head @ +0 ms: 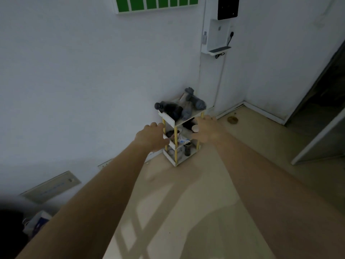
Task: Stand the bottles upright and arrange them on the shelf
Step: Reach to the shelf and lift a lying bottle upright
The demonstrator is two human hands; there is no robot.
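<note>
A small white shelf (169, 118) with yellow posts stands on the floor against the wall. Several bottles lie on their sides on its top tier: a dark bottle (170, 109) at the left, a grey-blue bottle (195, 99) at the right, and a pale one (186, 111) between them. More bottles and a cup sit on the lower tiers, partly hidden. My left hand (152, 136) is stretched toward the shelf's left side, fingers apart, holding nothing. Just in front of the shelf's right side is my right hand (207, 130), also holding nothing.
A white water dispenser (217, 36) hangs on the wall above the shelf, its cable running down. An open dark doorway (321, 113) is at the right. A flat panel (52, 186) leans on the wall at lower left. Beige floor stretches in front.
</note>
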